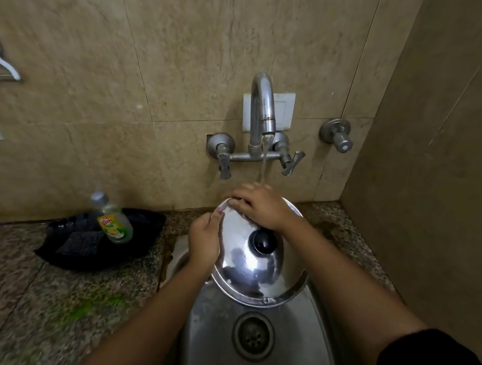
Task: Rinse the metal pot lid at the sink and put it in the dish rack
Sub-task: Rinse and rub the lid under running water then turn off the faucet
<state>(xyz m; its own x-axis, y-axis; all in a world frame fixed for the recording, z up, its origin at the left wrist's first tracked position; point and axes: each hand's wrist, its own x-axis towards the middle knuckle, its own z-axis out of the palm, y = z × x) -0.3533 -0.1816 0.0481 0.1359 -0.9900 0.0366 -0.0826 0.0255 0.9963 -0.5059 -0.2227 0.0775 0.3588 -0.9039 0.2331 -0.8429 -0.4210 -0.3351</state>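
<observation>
A shiny round metal pot lid (259, 272) with a black knob (263, 241) is held tilted over the steel sink (217, 340), knob side facing me. My left hand (205, 241) grips its left rim. My right hand (259, 205) lies flat on the lid's far upper edge, fingers spread over the rim. Water runs from the curved tap (262, 104) in a thin stream onto my right hand and the lid's top edge. No dish rack is in view.
A dish-soap bottle (114, 220) and a dark scrub pad (81, 242) sit in a black tray (146, 221) on the speckled stone counter (39, 310) to the left. Two tap handles (224, 161) flank the spout. Tiled walls close in behind and on the right.
</observation>
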